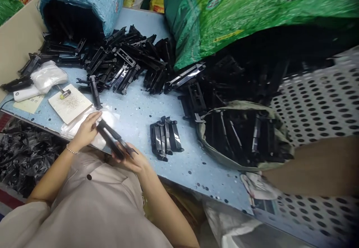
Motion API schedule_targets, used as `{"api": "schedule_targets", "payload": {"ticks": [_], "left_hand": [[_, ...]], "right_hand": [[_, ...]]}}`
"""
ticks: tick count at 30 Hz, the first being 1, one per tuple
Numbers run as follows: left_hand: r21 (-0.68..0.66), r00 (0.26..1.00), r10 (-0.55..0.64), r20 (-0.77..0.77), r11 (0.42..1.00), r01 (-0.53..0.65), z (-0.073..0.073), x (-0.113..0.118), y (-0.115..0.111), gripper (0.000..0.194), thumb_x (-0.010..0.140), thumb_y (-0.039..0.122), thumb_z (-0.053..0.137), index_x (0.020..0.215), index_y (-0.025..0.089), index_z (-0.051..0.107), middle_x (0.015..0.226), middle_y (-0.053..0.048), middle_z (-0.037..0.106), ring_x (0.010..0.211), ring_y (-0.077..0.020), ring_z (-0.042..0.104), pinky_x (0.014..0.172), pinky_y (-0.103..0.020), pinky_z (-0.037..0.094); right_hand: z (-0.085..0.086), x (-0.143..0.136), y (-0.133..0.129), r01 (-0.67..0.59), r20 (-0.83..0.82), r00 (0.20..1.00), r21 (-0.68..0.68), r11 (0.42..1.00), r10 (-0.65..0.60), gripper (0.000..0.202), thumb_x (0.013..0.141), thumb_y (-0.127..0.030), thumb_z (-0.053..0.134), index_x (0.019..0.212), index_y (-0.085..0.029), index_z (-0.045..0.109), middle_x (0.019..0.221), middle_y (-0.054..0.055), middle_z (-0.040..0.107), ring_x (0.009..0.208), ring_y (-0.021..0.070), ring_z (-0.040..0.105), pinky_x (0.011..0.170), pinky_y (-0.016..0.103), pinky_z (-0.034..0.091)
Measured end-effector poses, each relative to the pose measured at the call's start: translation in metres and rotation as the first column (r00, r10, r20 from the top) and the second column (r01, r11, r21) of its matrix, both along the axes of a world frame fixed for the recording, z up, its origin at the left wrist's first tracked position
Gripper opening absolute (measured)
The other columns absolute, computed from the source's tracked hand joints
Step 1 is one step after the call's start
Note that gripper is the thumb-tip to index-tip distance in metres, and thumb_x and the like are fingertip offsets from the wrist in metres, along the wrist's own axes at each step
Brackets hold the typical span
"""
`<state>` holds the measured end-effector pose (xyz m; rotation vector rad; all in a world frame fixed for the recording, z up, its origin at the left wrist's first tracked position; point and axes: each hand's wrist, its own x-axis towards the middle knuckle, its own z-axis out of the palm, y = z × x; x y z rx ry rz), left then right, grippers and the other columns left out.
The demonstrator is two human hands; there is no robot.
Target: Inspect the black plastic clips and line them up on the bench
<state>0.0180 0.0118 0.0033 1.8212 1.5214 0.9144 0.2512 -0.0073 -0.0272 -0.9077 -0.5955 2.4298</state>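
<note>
Left grip (85, 130): bare hand, beaded bracelet (72, 150) at the wrist, fingers bent in at the upper end of a long, narrow, black plastic part (112, 137); whether they clamp it cannot be told. Right grip (131, 161): bare hand, closed around the lower end of the same part, which lies slanted between both hands above the near edge of a pale blue, speckled counter (134, 111). Beneath and beside the left grip: clear, crumpled plastic bags (108, 119). Just ahead of it: one loose black plastic part (95, 92). Ahead and left of it: a square, off-white board (70, 104) strewn with fine specks, a white plastic-wrapped bundle (49, 76) and a pale yellow paper sheet (33, 105). Farther ahead of both grips: a large heap of black plastic parts (123, 59), before the mouth of a light blue woven sack (112, 6). Right of the right grip: a small row of glossy black parts (166, 137); beyond, an olive fabric bag (221, 160) filled with similar pieces. Ahead and right: a bright green woven sack (238, 6).
</note>
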Motion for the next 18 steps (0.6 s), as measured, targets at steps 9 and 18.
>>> {"api": "schedule_targets", "payload": {"ticks": [9, 18], "left_hand": [[-0.102, 0.914, -0.36, -0.186, 0.933, 0.346, 0.058, -0.001, -0.08, 0.06, 0.093, 0.021, 0.055, 0.151, 0.026, 0.04, 0.143, -0.012, 0.053, 0.13, -0.0252, 0.054, 0.11, -0.041, 0.046], [-0.737, 0.875, -0.25, -0.414, 0.656, -0.161, -0.031, -0.157, -0.157, 0.017, 0.061, 0.023, 0.069, 0.075, 0.017, 0.073, 0.085, -0.013, 0.074, 0.09, -0.0373, 0.072, 0.086, -0.049, 0.055]], "right_hand": [[0.026, -0.053, 0.001, -0.151, 0.289, 0.956, 0.614, 0.775, -0.043, 0.025, 0.085, -0.03, 0.065, 0.106, -0.017, 0.071, 0.097, 0.003, 0.072, 0.091, 0.0183, 0.066, 0.083, 0.032, 0.054], [0.043, 0.059, 0.027, -0.537, 0.775, 0.294, 0.618, 0.574, -0.56, 0.041, 0.098, -0.024, 0.041, 0.134, -0.018, 0.06, 0.127, 0.017, 0.063, 0.113, 0.0301, 0.061, 0.094, 0.047, 0.051]]}}
